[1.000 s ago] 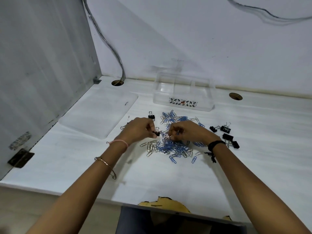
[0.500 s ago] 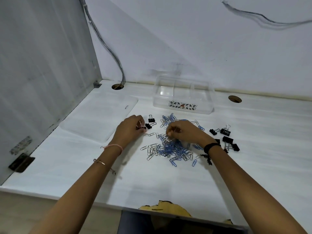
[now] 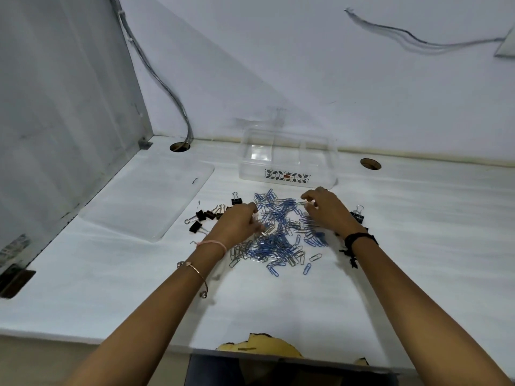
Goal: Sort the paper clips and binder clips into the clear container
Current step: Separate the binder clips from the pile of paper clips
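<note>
A pile of blue and silver paper clips [image 3: 278, 238] lies on the white desk in front of the clear container [image 3: 287, 179], whose compartments look empty. Black binder clips sit in two groups: one left of the pile [image 3: 202, 217], one at its right [image 3: 358, 215], partly hidden by my right wrist. My left hand [image 3: 237, 225] rests on the pile's left edge, fingers curled down among silver clips; any hold is hidden. My right hand [image 3: 326, 210] hovers over the pile's far right side with fingers spread, fingertips touching clips.
The container's clear lid [image 3: 145, 196] lies flat at the left, by a grey side panel. Two cable holes [image 3: 179, 147] [image 3: 370, 163] pierce the desk near the back wall. The desk's front edge is chipped in the middle [image 3: 259, 344].
My left hand carried a black binder clip left to the left group, let it go and returned to the pile. My right hand moved from the pile's middle toward the container.
</note>
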